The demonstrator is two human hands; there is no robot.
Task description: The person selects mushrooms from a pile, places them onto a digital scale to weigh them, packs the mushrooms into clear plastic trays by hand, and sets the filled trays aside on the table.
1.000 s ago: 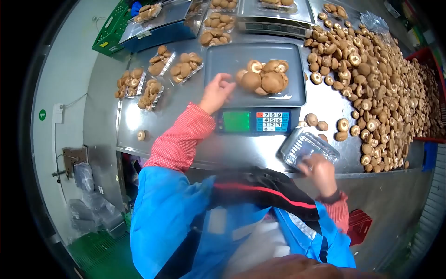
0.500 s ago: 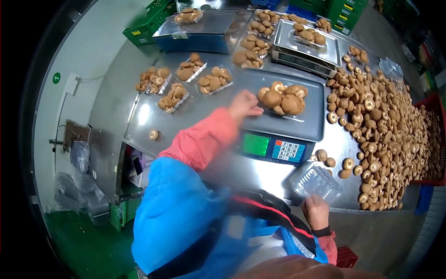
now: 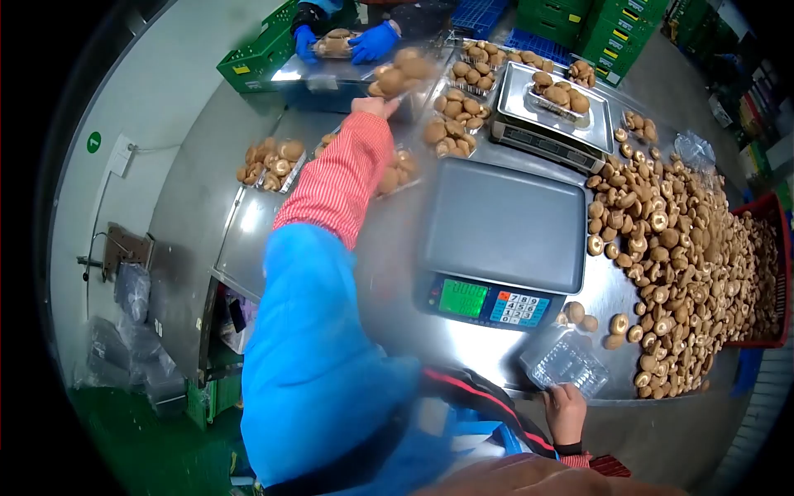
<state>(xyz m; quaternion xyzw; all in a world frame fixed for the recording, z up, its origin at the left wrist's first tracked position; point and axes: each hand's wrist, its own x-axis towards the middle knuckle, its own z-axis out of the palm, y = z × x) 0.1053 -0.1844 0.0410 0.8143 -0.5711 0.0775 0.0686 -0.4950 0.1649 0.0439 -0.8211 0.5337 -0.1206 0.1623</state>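
My left hand (image 3: 375, 106) is stretched far forward, its fingers closed on a tray of mushrooms (image 3: 402, 73) that is smeared by motion. Near the table's front edge, my right hand (image 3: 566, 412) grips the rim of a clear plastic tray (image 3: 566, 361). A digital scale (image 3: 506, 223) with a lit green display lies between my hands. Beyond the left hand, a co-worker's blue-gloved hands (image 3: 374, 43) are around another mushroom tray (image 3: 335, 44) on a metal-topped machine. Filled trays (image 3: 273, 164) stand near my left sleeve, which partly covers some of them.
Loose mushrooms (image 3: 662, 240) are heaped on the right, by a red crate (image 3: 777, 285). A second scale (image 3: 550, 103) bears a filled tray (image 3: 562, 95). More filled trays (image 3: 453, 107) line the table's middle. Green crates (image 3: 608, 37) are stacked behind.
The mushroom tray has left the scale and moved forward and left in my left hand. A co-worker's gloved hands have come into view at the back. My right hand keeps the clear tray.
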